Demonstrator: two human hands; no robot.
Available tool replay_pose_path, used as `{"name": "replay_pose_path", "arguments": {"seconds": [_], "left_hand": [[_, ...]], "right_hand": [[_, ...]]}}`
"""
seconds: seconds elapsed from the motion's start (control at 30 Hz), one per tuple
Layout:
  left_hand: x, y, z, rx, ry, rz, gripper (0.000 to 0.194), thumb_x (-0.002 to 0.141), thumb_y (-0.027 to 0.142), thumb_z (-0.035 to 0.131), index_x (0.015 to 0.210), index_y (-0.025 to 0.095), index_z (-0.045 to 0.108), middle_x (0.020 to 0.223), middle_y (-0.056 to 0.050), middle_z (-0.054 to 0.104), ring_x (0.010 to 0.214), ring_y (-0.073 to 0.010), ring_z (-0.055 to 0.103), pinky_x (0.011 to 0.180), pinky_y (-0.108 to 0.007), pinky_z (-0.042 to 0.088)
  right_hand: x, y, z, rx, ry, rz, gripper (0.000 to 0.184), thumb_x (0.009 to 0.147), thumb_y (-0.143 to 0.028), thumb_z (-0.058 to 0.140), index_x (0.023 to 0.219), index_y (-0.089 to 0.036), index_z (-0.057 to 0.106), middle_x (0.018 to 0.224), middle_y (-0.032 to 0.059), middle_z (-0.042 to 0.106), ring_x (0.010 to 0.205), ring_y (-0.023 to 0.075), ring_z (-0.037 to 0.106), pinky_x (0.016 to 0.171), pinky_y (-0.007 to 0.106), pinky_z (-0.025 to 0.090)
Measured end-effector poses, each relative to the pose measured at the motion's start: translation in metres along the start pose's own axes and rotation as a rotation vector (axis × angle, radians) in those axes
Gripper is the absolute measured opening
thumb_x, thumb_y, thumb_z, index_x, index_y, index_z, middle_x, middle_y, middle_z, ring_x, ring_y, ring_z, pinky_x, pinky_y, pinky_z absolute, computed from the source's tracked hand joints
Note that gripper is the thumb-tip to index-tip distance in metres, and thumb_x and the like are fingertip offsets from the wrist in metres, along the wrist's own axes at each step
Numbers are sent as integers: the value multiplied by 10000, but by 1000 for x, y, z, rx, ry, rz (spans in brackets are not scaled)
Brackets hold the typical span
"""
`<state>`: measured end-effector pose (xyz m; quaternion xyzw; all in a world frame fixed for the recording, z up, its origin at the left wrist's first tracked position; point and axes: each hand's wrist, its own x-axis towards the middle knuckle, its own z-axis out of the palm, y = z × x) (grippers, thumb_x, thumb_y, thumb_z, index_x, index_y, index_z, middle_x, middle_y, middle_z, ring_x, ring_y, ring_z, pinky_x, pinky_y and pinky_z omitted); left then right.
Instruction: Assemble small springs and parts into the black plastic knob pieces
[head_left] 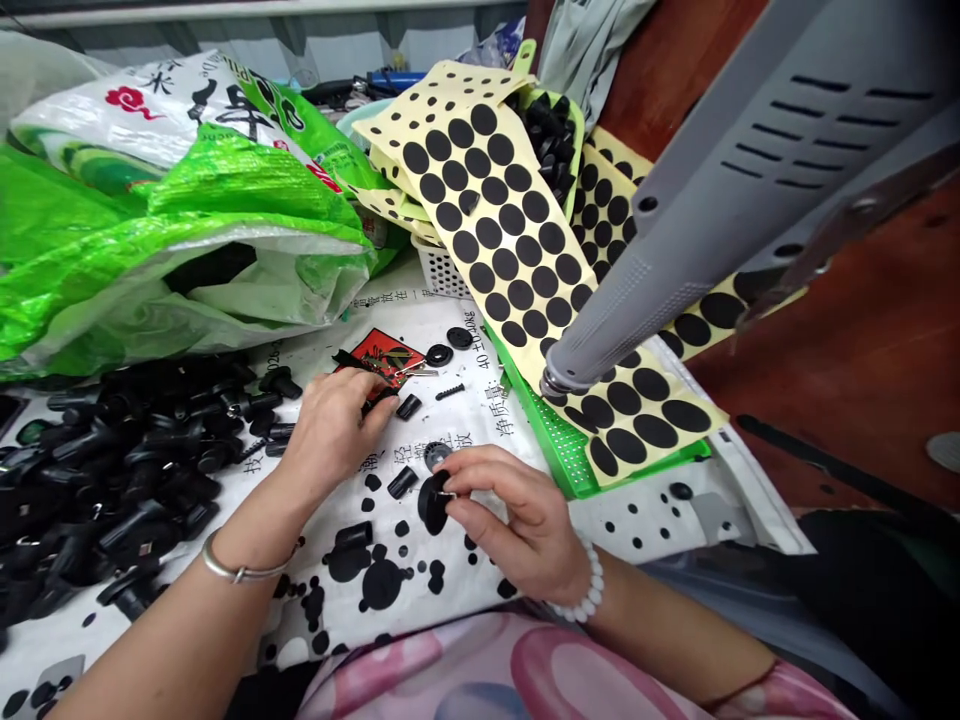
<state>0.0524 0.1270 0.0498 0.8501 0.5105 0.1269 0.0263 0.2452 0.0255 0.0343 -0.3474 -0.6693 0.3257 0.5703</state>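
Observation:
My right hand pinches a round black plastic disc part between thumb and fingers, just above the white printed sheet on the table. My left hand, a metal bangle on its wrist, reaches forward with its fingertips on a small black piece near a red printed patch. Short black cylinders and black round caps lie scattered between the two hands. A heap of black plastic parts sits to the left of my left hand.
Cream sheets of black round stickers drape over a green basket at centre right. A grey machine arm slants down above them. Green and white plastic bags fill the back left. A white basket stands behind.

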Motion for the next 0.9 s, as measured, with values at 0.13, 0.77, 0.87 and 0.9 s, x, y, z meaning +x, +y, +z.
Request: {"name": "replay_pose_path", "arguments": {"seconds": [0.13, 0.77, 0.87, 0.9], "left_hand": [[-31, 4, -7, -100, 178, 185, 274, 905, 354, 430, 1064, 160, 540, 947, -81, 677, 860, -202, 632, 773, -332, 492], [-103, 36, -35, -724, 132, 156, 146, 868, 261, 521, 983, 181, 565, 858, -48, 643, 776, -146, 606, 703, -249, 491], [-112, 54, -33, -1314, 119, -270, 343, 820, 491, 528, 900, 160, 567, 710, -21, 572, 535, -93, 521, 509, -213, 448], [-112, 56, -30, -1454, 110, -383, 436, 789, 572, 517, 908, 155, 559, 653, -1, 528, 469, -75, 468, 457, -203, 409]], "right_hand": [[-2, 3, 1, -11, 131, 31, 139, 830, -116, 582, 944, -186, 623, 963, 82, 648, 921, 185, 620, 815, 360, 526], [9, -29, 12, -145, -225, -188, 148, 848, -123, 552, 968, -166, 626, 971, 99, 672, 900, 184, 646, 797, 301, 556], [9, -28, 12, -136, -254, -130, 158, 812, -139, 599, 946, -202, 654, 963, 77, 679, 892, 205, 659, 773, 257, 574], [10, -20, 15, -101, -248, -138, 189, 789, -147, 629, 966, -205, 667, 972, 83, 680, 881, 220, 665, 737, 250, 588]]}}
